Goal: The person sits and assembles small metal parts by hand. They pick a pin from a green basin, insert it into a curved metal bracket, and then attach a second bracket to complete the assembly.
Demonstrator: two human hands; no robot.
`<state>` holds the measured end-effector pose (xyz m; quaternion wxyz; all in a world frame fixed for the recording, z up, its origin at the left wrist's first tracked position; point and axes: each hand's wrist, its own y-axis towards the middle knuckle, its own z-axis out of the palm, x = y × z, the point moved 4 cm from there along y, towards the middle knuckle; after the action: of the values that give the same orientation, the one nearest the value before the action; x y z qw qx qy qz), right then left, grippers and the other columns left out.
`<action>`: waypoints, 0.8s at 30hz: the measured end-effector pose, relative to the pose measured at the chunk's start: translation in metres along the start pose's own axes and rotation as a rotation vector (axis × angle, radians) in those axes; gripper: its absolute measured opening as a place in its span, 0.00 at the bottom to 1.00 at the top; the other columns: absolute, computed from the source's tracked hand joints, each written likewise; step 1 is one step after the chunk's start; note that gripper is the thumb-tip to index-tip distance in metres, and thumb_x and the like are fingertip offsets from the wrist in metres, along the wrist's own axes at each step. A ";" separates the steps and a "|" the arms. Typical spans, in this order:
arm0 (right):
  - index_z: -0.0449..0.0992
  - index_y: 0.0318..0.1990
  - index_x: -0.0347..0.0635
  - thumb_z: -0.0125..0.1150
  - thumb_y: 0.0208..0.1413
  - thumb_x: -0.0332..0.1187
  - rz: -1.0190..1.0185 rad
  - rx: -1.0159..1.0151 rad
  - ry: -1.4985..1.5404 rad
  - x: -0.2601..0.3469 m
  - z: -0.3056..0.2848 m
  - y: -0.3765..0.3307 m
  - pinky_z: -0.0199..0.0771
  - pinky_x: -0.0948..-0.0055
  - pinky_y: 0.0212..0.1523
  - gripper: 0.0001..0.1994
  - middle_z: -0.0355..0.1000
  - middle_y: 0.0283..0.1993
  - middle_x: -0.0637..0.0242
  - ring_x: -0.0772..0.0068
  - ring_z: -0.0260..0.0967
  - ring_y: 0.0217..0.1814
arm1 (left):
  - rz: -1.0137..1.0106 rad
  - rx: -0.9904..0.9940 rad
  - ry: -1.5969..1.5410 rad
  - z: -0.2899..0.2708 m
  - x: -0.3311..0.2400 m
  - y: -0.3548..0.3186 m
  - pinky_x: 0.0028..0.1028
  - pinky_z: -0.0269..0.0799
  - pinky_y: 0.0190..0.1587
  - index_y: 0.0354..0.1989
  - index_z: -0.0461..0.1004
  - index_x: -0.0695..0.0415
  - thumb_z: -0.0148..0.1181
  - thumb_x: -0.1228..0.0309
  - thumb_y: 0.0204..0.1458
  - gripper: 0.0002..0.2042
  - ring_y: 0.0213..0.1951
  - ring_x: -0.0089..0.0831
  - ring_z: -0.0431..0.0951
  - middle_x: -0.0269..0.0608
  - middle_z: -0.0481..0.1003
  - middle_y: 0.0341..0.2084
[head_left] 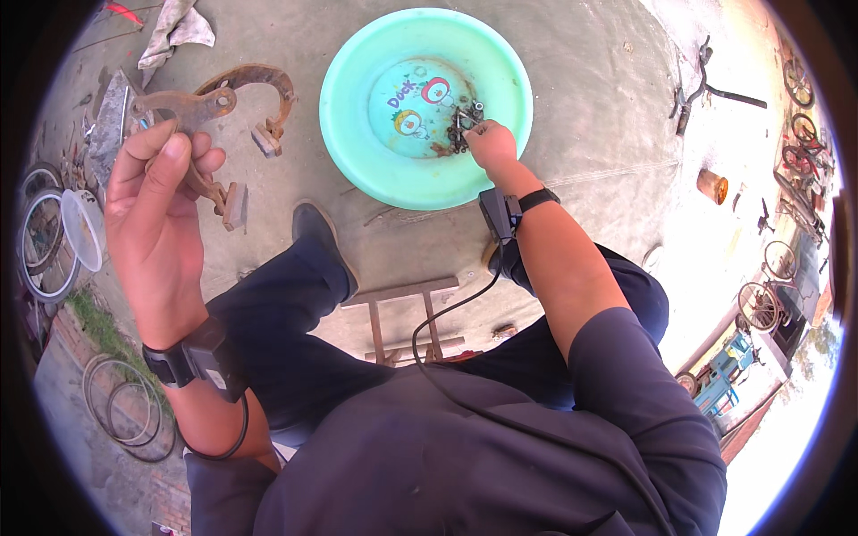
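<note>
My left hand (165, 188) is raised at the left, its fingers closed around a rusty bicycle brake arm (192, 107). A brake pad (235, 207) sticks out below the fingers. Just beyond it shows a second rusty curved brake arm (284, 89) with its own pad (266, 140); whether the two arms are joined I cannot tell. My right hand (493, 143) reaches into a light green plastic basin (344, 98), fingertips pinched together at a pile of small dark metal parts (458, 138), among them nuts and bolts. What the pinch holds is too small to make out.
A low wooden stool frame (402, 292) stands between my legs. Grey cloth (170, 36) lies at the upper left, wheel rims (45, 241) at the left, and loose hoops (121, 402) below them. To the right are a rusty can (712, 186), a black metal part (702, 89) and several bicycles (760, 304).
</note>
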<state>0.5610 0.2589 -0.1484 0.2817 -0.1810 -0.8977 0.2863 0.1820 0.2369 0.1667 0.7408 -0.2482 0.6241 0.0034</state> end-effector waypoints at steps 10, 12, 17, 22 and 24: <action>0.77 0.39 0.32 0.65 0.52 0.42 0.156 0.111 -0.177 0.005 0.030 0.019 0.74 0.55 0.48 0.18 0.77 0.42 0.47 0.46 0.75 0.47 | -0.031 0.004 -0.001 -0.011 0.012 0.024 0.30 0.75 0.46 0.46 0.74 0.63 0.58 0.77 0.58 0.09 0.39 0.29 0.79 0.42 0.78 0.36; 0.77 0.39 0.31 0.65 0.52 0.42 0.141 0.134 -0.201 0.005 0.034 0.020 0.74 0.55 0.48 0.19 0.77 0.42 0.46 0.45 0.74 0.48 | -0.050 0.007 0.000 -0.013 0.013 0.026 0.30 0.75 0.47 0.46 0.74 0.62 0.58 0.77 0.58 0.09 0.39 0.29 0.79 0.41 0.78 0.36; 0.76 0.38 0.33 0.65 0.52 0.42 0.092 0.053 -0.225 0.007 0.037 0.024 0.75 0.55 0.46 0.18 0.77 0.41 0.47 0.46 0.75 0.46 | -0.060 -0.016 -0.008 -0.017 0.017 0.032 0.30 0.76 0.47 0.46 0.74 0.61 0.58 0.77 0.58 0.09 0.40 0.28 0.79 0.41 0.78 0.35; 0.76 0.37 0.34 0.65 0.51 0.41 0.019 0.027 -0.222 0.010 0.039 0.025 0.75 0.55 0.44 0.16 0.77 0.41 0.48 0.48 0.76 0.44 | -0.071 -0.011 -0.014 -0.019 0.018 0.032 0.30 0.76 0.46 0.46 0.75 0.61 0.58 0.78 0.58 0.09 0.39 0.28 0.79 0.40 0.78 0.35; 0.76 0.37 0.35 0.65 0.50 0.41 -0.013 0.030 -0.159 0.014 0.036 0.024 0.75 0.56 0.42 0.16 0.77 0.41 0.49 0.49 0.76 0.43 | -0.074 -0.021 -0.003 -0.018 0.017 0.030 0.30 0.76 0.46 0.46 0.75 0.61 0.58 0.77 0.58 0.08 0.39 0.28 0.79 0.40 0.78 0.35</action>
<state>0.5316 0.2690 -0.1818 0.2141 -0.1476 -0.9140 0.3114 0.1592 0.2515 0.1386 0.7387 -0.2791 0.6133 -0.0171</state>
